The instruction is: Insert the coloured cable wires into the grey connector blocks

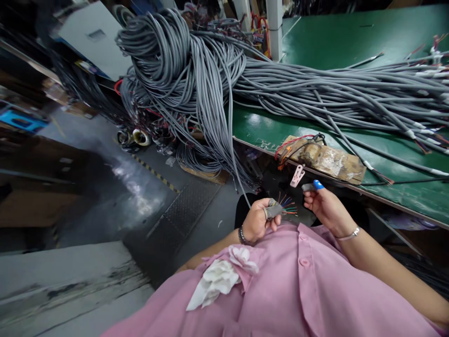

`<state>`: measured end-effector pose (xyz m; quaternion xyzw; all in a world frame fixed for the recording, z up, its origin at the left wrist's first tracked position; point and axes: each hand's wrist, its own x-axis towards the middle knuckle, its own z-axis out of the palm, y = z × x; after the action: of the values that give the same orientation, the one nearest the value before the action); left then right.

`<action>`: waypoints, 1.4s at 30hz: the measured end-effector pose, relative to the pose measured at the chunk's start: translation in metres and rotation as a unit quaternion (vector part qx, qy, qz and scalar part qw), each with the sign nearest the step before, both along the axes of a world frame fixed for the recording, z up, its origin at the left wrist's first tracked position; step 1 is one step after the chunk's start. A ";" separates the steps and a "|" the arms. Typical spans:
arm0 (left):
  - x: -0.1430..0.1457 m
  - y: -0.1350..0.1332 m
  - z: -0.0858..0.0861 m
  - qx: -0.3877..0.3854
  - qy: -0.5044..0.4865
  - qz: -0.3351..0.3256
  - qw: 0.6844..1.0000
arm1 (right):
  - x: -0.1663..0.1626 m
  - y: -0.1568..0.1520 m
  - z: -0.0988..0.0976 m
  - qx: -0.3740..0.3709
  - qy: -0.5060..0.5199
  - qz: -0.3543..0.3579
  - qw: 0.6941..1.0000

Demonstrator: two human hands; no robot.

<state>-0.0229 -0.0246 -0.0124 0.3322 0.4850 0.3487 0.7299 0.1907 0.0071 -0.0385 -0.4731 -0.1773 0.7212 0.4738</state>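
Note:
My left hand [257, 220] is closed around the end of a grey multi-core cable [242, 185], held in front of my body. Thin coloured wires [289, 206] fan out of that end toward the right. Grey wrapping covers fingers of this hand. My right hand [328, 208] is a short way to the right, apart from the wires. Its thumb, with a blue covering at the tip, presses near a grey-wrapped index finger, and the other fingers are curled. Whether anything small sits in that pinch I cannot make out.
A thick bundle of grey cables [298, 89] lies along the green table [326, 37] and hangs over its left end. At the table edge are a taped wooden block [326, 161] and a pink clip [297, 176]. Tape rolls [141, 137] lie at left.

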 end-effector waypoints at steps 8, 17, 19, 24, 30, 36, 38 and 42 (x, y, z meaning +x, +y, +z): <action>0.008 0.024 0.026 -0.066 -0.096 -0.059 0.991 | -0.015 0.022 0.020 0.113 -0.014 0.112 0.987; 0.009 0.043 0.022 -0.077 -0.109 -0.090 0.987 | -0.035 0.020 0.026 0.181 -0.109 -0.024 0.977; 0.009 0.046 0.021 -0.074 -0.106 -0.094 0.987 | -0.037 0.023 0.026 0.152 -0.055 0.009 0.987; 0.010 0.050 0.019 -0.080 -0.098 -0.095 0.987 | -0.042 0.030 0.033 0.074 0.032 0.023 0.996; 0.011 0.050 0.015 -0.083 -0.123 -0.110 0.983 | -0.043 0.031 0.034 0.083 0.054 -0.027 0.995; 0.013 0.048 0.015 -0.088 -0.105 -0.113 0.984 | -0.045 0.029 0.038 0.068 0.044 -0.012 0.997; 0.012 0.046 0.017 -0.092 -0.102 -0.109 0.985 | -0.044 0.028 0.039 0.077 0.045 0.000 0.996; 0.010 0.038 0.022 -0.082 -0.114 -0.091 0.986 | -0.040 0.024 0.040 0.060 0.044 0.040 0.996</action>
<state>-0.0133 0.0135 0.0097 0.2725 0.3934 0.2755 0.8337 0.1503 0.0313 0.0016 -0.4046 -0.2180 0.7476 0.4795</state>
